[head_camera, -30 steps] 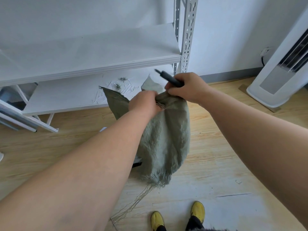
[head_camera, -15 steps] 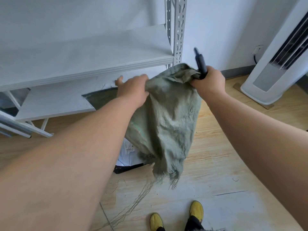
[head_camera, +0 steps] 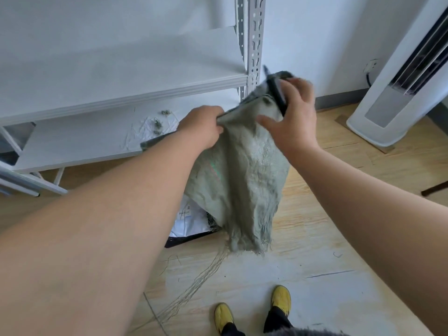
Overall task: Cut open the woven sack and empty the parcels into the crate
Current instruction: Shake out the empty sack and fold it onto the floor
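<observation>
The green woven sack point(head_camera: 244, 180) hangs limp above the wooden floor, its frayed cut end pointing down. My left hand point(head_camera: 206, 128) grips its upper edge at the left. My right hand point(head_camera: 294, 117) is at the upper right corner and holds a black cutter point(head_camera: 276, 93) under its fingers, with the thumb spread against the cloth. White parcels point(head_camera: 191, 218) lie on the floor under the sack, on something with a dark edge point(head_camera: 189, 240). My left forearm hides most of that.
A white metal shelf unit point(head_camera: 126, 98) stands right behind the sack, with thread scraps on its low board. A white tower air conditioner point(head_camera: 397, 98) stands at the right. Loose green threads point(head_camera: 194, 289) trail over the floor near my yellow shoes point(head_camera: 281, 299).
Both hands raised the sack and pulled its top edge apart. White parcels came into view beneath it. My right thumb has let go of the cloth and spread out.
</observation>
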Demonstrator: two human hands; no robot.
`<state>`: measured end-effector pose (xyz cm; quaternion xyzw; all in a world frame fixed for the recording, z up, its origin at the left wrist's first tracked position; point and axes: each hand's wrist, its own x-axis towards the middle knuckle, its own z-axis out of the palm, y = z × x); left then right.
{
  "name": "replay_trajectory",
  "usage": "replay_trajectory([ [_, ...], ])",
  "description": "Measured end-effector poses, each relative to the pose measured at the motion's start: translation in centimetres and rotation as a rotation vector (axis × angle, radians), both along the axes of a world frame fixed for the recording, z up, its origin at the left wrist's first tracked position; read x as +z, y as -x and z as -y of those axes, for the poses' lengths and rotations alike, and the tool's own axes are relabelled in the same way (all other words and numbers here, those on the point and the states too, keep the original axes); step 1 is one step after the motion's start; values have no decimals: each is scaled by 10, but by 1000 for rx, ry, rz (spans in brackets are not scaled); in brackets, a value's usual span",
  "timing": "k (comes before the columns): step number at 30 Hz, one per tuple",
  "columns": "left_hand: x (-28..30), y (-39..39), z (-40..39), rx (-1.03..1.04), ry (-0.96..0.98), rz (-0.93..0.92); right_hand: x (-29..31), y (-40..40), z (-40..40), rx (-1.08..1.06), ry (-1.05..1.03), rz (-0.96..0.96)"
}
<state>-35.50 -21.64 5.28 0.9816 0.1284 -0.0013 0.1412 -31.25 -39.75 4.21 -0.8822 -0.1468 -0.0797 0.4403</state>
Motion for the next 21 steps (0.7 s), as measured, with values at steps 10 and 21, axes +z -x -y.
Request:
replay_trajectory([
  [10,9,18,2,200,-218,746,22,-23,-5,42,70,-82],
  [21,-94,48,-16,503,788,67,108,-40,30,348,37,-245],
])
